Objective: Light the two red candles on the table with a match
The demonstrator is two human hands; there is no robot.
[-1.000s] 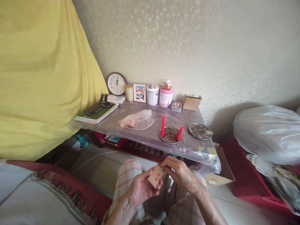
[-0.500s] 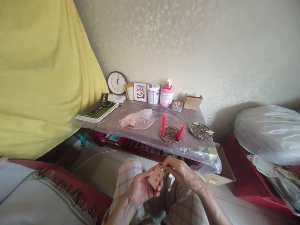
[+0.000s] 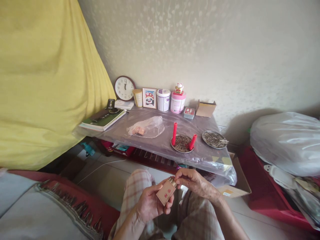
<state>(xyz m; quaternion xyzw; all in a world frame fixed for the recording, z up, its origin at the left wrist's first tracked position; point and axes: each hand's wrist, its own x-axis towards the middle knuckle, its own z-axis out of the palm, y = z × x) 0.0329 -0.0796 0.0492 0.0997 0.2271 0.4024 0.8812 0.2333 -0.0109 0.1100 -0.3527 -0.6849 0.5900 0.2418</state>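
Held in my left hand (image 3: pixel 152 201) is a tan matchbox (image 3: pixel 166 192) with red printing, tilted over my lap. Its upper end is slid open, and pale match ends show there. The thumb and index finger of my right hand (image 3: pixel 191 181) pinch together at this open end; what lies between them is hidden. On the table, a round metal plate (image 3: pixel 182 150) of dark bits carries two red candles, one upright (image 3: pixel 174 134) and one leaning (image 3: pixel 193 142). To its right, a second plate (image 3: pixel 211 145) holds dark, match-like sticks, with several pale ones over its rim.
The plastic-covered table (image 3: pixel 117 133) bears a clear bag (image 3: pixel 152 126) with pinkish pieces, books (image 3: pixel 103 120), a clock (image 3: pixel 125 88), tubs (image 3: pixel 163 100) and a folded cardboard piece (image 3: pixel 205 109) near the wall. A red bin (image 3: pixel 265 196) with a white bag stands right; a yellow curtain hangs left.
My right hand has shifted slightly at the matchbox's open end, its fingers now pinching beside the match ends. The matchbox has tilted a little in my left hand. The table is unchanged.
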